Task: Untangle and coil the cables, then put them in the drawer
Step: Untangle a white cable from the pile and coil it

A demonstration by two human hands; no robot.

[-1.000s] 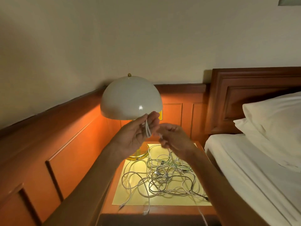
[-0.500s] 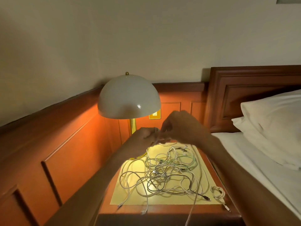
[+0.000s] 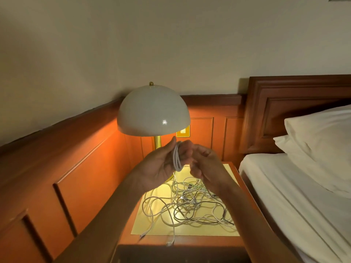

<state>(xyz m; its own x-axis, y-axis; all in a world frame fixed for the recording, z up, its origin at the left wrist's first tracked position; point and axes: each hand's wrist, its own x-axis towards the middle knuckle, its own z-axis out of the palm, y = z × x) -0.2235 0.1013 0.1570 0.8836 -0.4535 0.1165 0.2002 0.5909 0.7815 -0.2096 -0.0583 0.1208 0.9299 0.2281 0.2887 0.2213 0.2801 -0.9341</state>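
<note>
A tangle of white and black cables [image 3: 188,205] lies on the nightstand top [image 3: 230,172] under the lamp. Above it my left hand [image 3: 163,164] holds a small coil of white cable [image 3: 177,158], several loops lying between thumb and fingers. My right hand [image 3: 204,164] is close beside it with curled fingers, gripping the strand that runs from the coil down toward the pile. A dark opening at the nightstand's front [image 3: 180,253] may be the drawer; I cannot tell for sure.
A white dome lamp [image 3: 152,111] on a brass stem stands at the back of the nightstand, just above my hands. Wood panelling runs along the left wall. A bed with white sheet [image 3: 296,186] and pillows [image 3: 322,137] lies right. Two cable ends hang over the front edge [image 3: 170,242].
My hands rose from just above the pile; my right hand dropped from over my left to beside it. The left hand now shows the white coil, with more loops than a second ago.
</note>
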